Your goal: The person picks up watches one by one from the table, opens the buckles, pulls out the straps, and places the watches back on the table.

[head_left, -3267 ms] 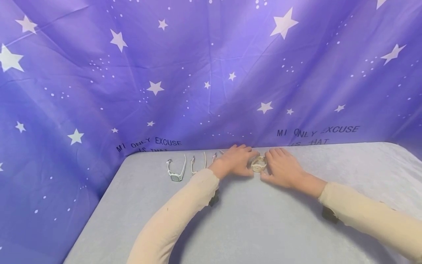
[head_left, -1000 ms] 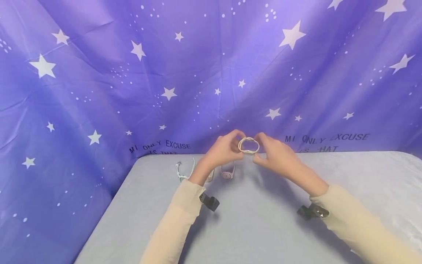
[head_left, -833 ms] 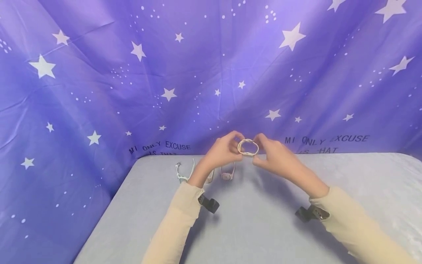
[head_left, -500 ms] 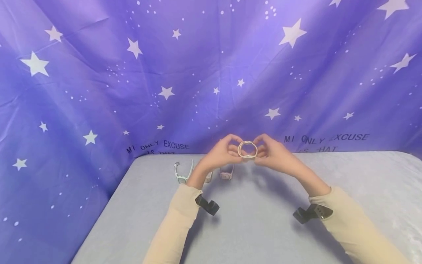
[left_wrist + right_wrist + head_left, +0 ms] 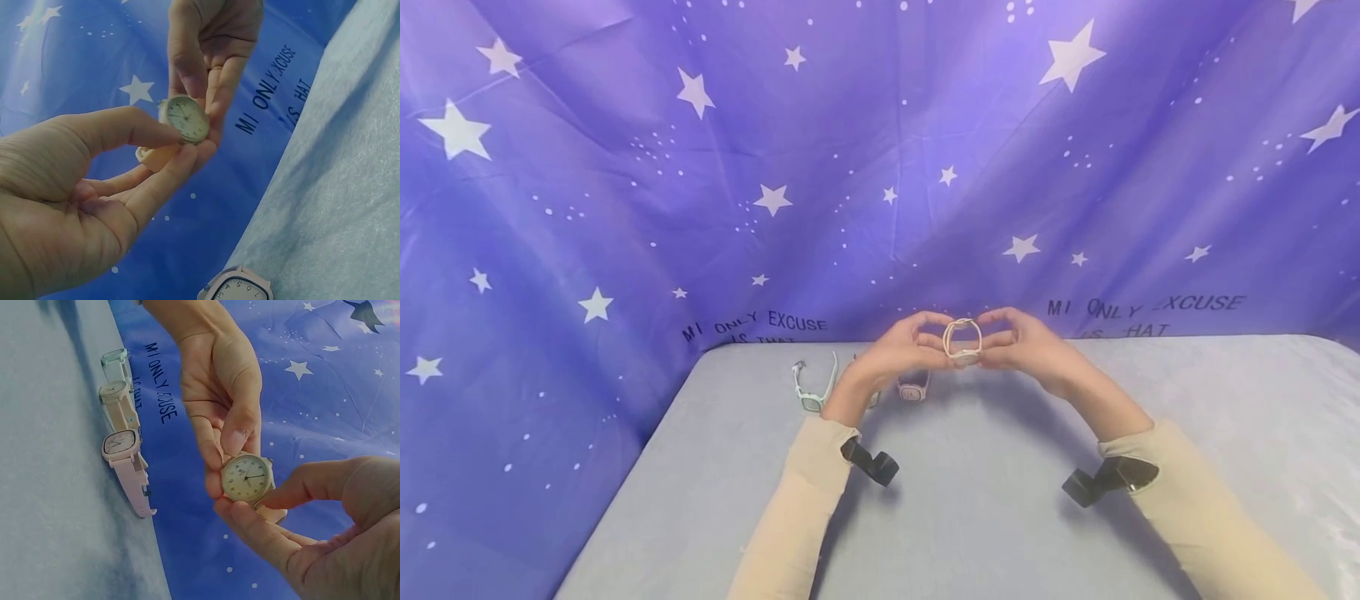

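Note:
A cream wristwatch (image 5: 966, 358) with a round pale dial is raised over the back of the table, its strap looped into a ring. My left hand (image 5: 898, 350) pinches its left side between thumb and fingers. From the other side, my right hand (image 5: 1030, 350) grips it the same way. Both wrist views show the dial (image 5: 247, 478) facing out between the two thumbs; fingers cover part of the strap behind it.
On the grey table (image 5: 970, 500) a mint-green watch (image 5: 811, 403), a beige watch (image 5: 114, 390) and a pink watch (image 5: 913, 392) stand in a row at the left back. My left wrist partly hides the beige one. A purple star-patterned curtain (image 5: 850, 167) hangs behind.
The cream watch stood on the table between my hands earlier; both hands have lifted it. Over the last second it has tilted and come slightly lower in view, fingers closer around it.

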{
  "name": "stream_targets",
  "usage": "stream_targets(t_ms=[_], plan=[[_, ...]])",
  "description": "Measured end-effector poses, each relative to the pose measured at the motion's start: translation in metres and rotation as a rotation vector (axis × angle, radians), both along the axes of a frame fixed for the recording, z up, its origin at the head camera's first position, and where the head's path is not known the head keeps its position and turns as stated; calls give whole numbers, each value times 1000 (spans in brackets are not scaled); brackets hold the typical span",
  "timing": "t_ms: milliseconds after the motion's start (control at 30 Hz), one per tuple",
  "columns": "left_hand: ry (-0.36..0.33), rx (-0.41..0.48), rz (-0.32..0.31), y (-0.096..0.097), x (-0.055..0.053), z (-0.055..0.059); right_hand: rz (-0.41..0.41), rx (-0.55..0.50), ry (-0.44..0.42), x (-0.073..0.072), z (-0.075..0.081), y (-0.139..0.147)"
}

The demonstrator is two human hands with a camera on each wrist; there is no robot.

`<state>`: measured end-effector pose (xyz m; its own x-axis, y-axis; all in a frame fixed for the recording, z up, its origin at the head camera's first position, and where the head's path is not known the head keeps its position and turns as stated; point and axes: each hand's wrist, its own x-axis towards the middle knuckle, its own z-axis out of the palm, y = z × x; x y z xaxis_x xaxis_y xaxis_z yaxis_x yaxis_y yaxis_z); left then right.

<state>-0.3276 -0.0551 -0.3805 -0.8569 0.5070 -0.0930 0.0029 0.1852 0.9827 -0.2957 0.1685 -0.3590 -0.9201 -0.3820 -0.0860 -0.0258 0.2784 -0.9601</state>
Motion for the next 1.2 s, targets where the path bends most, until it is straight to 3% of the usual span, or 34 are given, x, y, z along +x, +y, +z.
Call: stream_targets(t_ms=[300, 533, 833, 1200], plan=[[-37, 10, 0, 0, 3, -1, 19, 17, -23, -1, -2, 1], [-6, 16, 19, 1, 4, -2, -22, -13, -43, 0, -5, -4], [27, 35, 66, -2, 7, 3, -34, -102, -1, 1, -6, -4], [35, 78, 54, -4, 7, 5, -54, -11, 34, 5, -1, -5]])
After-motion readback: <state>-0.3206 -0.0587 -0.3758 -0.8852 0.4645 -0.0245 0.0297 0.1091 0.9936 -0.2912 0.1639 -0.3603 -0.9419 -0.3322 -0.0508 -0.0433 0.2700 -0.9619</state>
